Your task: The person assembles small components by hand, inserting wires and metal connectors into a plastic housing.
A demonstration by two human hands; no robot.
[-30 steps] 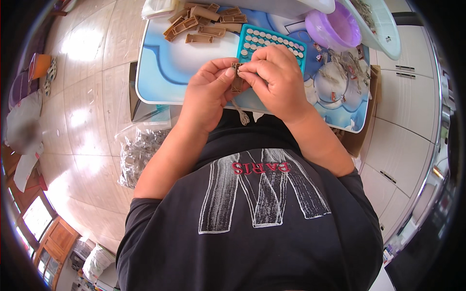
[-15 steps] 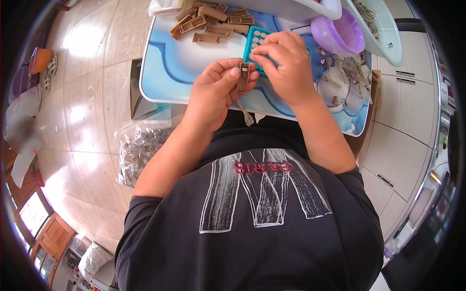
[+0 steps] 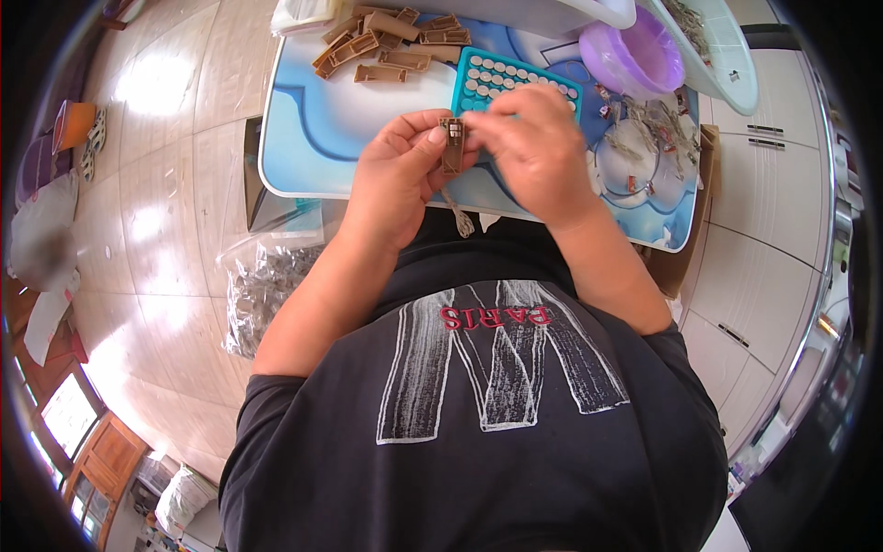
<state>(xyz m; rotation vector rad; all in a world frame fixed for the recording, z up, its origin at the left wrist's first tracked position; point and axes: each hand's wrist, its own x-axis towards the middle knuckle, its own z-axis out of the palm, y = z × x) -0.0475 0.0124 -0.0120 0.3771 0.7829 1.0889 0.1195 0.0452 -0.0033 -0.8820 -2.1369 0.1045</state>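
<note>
My left hand [image 3: 391,175] grips a small, narrow brown plastic casing [image 3: 452,158] between thumb and fingers, its hollow side facing up with small pale parts inside. A pale bundle of thin wire [image 3: 463,221] hangs below that hand at the table edge. My right hand [image 3: 544,156] is smeared by motion, its fingertips close to the upper end of the casing. Whether it holds anything cannot be seen. Just beyond it lies a teal tray [image 3: 460,75] with rows of round, silvery-white button-like pieces [image 3: 499,67], partly covered by the hand.
Several more brown casings [image 3: 405,61] lie piled at the back left of the blue-and-white table [image 3: 313,115]. Back right stand a purple basin [image 3: 596,66] and a pale basket [image 3: 741,97]. Tangled wires [image 3: 635,143] lie on the right side. A clear bag [image 3: 253,304] is below left.
My right hand has moved from the teal tray toward me and left, to the casing. More of the tray now shows. The left hand still holds the casing.
</note>
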